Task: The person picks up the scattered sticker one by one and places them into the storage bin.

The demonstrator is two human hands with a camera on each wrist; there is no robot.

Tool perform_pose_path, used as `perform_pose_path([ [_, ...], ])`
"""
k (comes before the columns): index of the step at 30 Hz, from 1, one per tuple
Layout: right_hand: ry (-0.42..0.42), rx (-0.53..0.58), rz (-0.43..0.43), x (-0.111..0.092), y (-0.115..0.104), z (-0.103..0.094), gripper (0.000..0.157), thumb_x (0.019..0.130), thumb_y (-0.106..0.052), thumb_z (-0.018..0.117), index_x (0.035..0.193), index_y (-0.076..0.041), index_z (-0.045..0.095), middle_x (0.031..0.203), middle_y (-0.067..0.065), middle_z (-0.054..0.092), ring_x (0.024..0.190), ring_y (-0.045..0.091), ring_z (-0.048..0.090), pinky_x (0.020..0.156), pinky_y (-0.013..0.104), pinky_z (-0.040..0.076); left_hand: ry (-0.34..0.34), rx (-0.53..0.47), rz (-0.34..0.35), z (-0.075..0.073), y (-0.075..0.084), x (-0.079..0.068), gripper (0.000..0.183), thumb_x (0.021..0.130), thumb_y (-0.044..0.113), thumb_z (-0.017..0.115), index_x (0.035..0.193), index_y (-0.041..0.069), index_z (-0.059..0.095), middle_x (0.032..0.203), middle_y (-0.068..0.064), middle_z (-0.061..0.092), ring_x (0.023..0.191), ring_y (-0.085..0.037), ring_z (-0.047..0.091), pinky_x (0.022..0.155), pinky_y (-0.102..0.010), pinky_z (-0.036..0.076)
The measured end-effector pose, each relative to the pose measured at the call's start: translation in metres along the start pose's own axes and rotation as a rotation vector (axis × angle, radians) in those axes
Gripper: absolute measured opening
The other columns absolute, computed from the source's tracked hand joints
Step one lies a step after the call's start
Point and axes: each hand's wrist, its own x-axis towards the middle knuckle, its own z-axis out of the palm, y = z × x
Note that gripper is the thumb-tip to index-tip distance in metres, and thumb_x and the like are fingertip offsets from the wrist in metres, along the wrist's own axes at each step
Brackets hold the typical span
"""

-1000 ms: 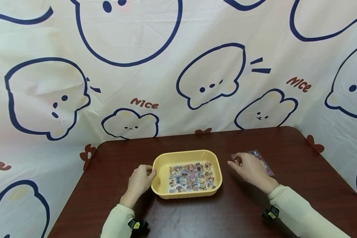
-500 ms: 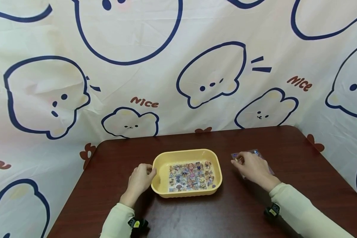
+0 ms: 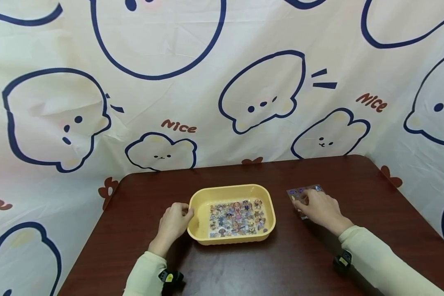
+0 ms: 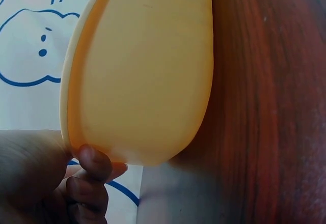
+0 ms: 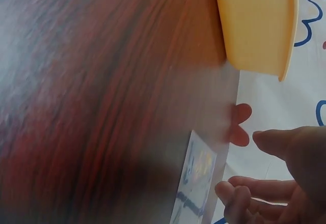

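Note:
A yellow plastic tray [image 3: 231, 240] stands on the table, with many small cartoon stickers [image 3: 237, 218] lying flat on its floor. My left hand [image 3: 173, 224] grips the tray's left end; the left wrist view has the thumb and fingers at its rim [image 4: 66, 96]. Over to the right, my right hand [image 3: 323, 209] is above a clear sheet with colourful stickers [image 3: 296, 192] and covers most of it. In the right wrist view the thumb and loosely bent fingers stand apart with nothing between them, and the sheet [image 5: 196, 170] lies flat beneath.
The dark brown wooden table [image 3: 244, 271] reaches back to a white curtain [image 3: 207, 102] printed with blue cartoon outlines. A small black device with a yellow-green mark [image 3: 168, 277] is strapped to each wrist.
My right hand has shifted to the right over the sheet, so more of the sheet's left side shows. The left hand and the tray stay in place.

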Motion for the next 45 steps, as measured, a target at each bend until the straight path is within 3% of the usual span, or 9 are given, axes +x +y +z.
perform_pose_path([
  [13,0.006,-0.041,0.016,0.001,0.015,-0.001,0.047,0.093,-0.044,0.069,0.110,-0.001,0.070,0.085,0.010,0.074,0.056,0.015,0.052,0.044,0.031,0.038,0.002,0.007,-0.003,-0.001,0.001,-0.001,0.032,0.095,0.026,0.063,0.114,0.003,0.075,0.095,-0.007,0.078,0.083,-0.019,0.071,0.073,-0.045,0.054],
  [19,-0.019,-0.021,0.034,0.003,0.023,-0.006,0.054,0.094,-0.041,0.067,0.123,0.004,0.067,0.068,0.004,0.064,0.053,0.015,0.052,0.043,0.030,0.037,0.006,0.004,-0.001,-0.001,0.001,-0.001,0.032,0.095,0.026,0.063,0.114,0.003,0.075,0.094,-0.006,0.078,0.082,-0.019,0.071,0.072,-0.045,0.054],
  [24,-0.025,-0.011,0.050,0.005,0.027,-0.009,0.050,0.094,-0.041,0.066,0.114,0.004,0.068,0.061,0.002,0.056,0.052,0.015,0.050,0.043,0.028,0.035,0.003,0.001,-0.002,-0.001,0.001,-0.001,0.033,0.095,0.025,0.063,0.115,0.002,0.075,0.095,-0.007,0.078,0.082,-0.019,0.071,0.072,-0.045,0.054],
  [42,0.024,-0.091,0.082,0.006,0.050,-0.010,0.048,0.091,-0.043,0.069,0.108,0.002,0.063,0.071,0.009,0.062,0.058,0.020,0.051,0.048,0.035,0.036,-0.007,0.000,-0.007,-0.001,0.001,0.000,0.033,0.095,0.026,0.063,0.116,0.003,0.075,0.096,-0.007,0.078,0.084,-0.020,0.072,0.074,-0.045,0.054],
  [45,0.035,-0.118,0.091,0.006,0.052,-0.010,0.047,0.090,-0.044,0.071,0.100,0.001,0.062,0.070,0.011,0.062,0.058,0.022,0.051,0.048,0.035,0.036,-0.008,0.001,-0.008,-0.001,0.001,0.000,0.034,0.095,0.027,0.063,0.116,0.003,0.075,0.096,-0.008,0.078,0.085,-0.021,0.072,0.074,-0.045,0.055],
])
